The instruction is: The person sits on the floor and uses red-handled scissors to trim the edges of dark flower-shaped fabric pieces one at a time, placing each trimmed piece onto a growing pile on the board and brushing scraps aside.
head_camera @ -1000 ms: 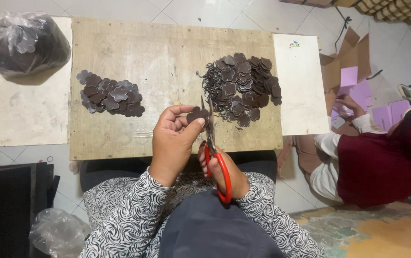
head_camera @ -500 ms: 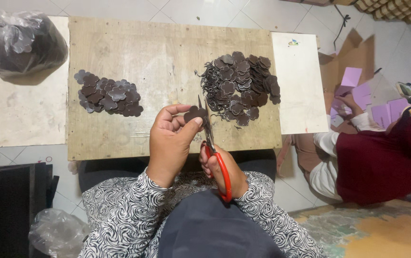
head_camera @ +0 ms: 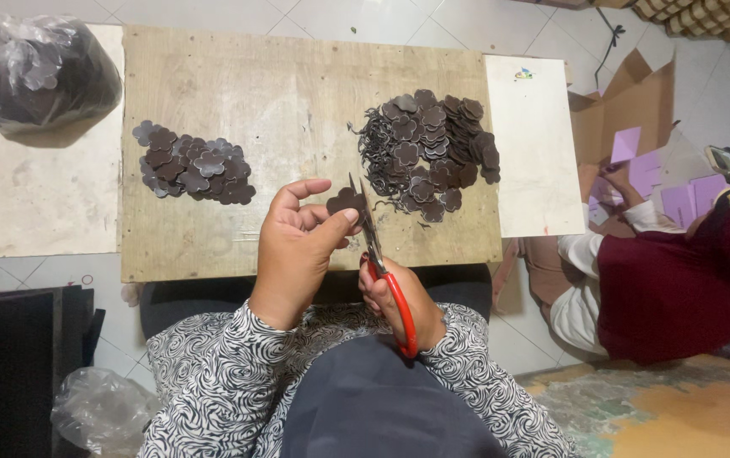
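Sitting over a wooden bench (head_camera: 212, 237), a person trims a small brown flower (head_camera: 345, 202) cutout. On the far left a dark bag (head_camera: 38, 72) of cutouts rests on a pale board (head_camera: 34, 203). A small pile (head_camera: 195, 165) of flowers lies on the bench's left. The left hand (head_camera: 297, 246) pinches the flower between thumb and fingers, above the bench's near edge. The right hand (head_camera: 399, 297) is closed around red-handled scissors (head_camera: 382, 263), blades at the flower's right edge. Turning the flower into short snips would likely keep the petals even. A larger pile (head_camera: 433, 148) with curly offcuts lies close to the blades. Another person (head_camera: 670, 271) sits at right.
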Demonstrator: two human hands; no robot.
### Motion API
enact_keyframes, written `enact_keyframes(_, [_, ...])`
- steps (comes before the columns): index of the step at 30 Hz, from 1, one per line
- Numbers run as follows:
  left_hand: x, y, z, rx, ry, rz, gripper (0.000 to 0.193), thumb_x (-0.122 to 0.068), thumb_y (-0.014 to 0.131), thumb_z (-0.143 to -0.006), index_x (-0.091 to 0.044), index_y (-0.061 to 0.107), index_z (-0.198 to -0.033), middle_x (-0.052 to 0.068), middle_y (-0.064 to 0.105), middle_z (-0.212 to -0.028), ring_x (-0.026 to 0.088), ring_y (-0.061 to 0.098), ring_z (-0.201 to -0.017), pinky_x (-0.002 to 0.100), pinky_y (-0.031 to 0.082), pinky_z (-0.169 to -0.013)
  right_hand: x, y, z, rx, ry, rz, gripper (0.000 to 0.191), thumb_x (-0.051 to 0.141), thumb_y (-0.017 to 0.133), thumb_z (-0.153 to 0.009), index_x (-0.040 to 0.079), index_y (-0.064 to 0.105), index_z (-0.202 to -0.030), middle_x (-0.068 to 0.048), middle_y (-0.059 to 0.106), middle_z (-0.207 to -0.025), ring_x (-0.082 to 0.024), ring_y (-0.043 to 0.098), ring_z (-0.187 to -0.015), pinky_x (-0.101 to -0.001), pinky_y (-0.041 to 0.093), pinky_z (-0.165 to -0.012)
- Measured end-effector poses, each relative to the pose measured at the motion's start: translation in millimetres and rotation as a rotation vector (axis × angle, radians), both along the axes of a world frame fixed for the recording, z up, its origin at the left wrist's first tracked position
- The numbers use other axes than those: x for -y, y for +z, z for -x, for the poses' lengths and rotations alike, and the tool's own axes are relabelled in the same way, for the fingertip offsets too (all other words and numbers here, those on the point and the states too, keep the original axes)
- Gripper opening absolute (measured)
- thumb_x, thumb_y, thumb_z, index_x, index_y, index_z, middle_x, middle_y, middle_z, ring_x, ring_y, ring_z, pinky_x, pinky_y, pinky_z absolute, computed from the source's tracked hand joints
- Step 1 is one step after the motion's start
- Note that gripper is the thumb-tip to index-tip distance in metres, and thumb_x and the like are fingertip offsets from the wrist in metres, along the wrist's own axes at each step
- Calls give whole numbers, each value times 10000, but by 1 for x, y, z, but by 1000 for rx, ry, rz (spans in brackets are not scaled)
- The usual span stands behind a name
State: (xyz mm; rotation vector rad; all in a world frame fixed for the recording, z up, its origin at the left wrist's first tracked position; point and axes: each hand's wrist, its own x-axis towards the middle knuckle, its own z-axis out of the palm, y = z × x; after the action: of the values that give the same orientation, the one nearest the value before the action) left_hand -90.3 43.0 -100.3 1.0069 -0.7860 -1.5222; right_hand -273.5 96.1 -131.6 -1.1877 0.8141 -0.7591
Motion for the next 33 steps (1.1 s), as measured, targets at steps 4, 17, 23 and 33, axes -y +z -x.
enact_keyframes(4, [0,1,-3,-1,-5,-9,507,-20,728,-887,22,468,-1320,98,737,-893,119,711,-798,233,555,-684,-1,-3,2,-49,9,35,602,689,530,-977,90,468,-969,27,427,-855,-60,397,-700,-214,371,-603])
enact_keyframes(17, [3,8,-8,46,-17,-22,579,-42,754,-862,35,440,-1342,115,755,-915,110,703,-794,214,519,-649,0,-4,4,-80,5,30,564,659,516,-1004,102,470,-928,37,419,-822,-56,395,-694,-213,378,-609])
enact_keyframes(23, [7,7,-8,12,-35,-10,570,-27,754,-866,41,437,-1336,114,759,-906,104,712,-798,203,546,-696,1,-3,4,-65,18,7,565,654,511,-1005,93,478,-953,30,429,-820,-59,409,-703,-212,392,-623])
enact_keyframes(33, [5,3,-8,159,-81,-10,557,-18,772,-842,24,474,-1311,77,713,-881,83,681,-756,190,528,-631,3,-5,5,-75,62,22,620,711,506,-974,93,465,-1013,24,427,-831,-61,414,-707,-225,399,-626])
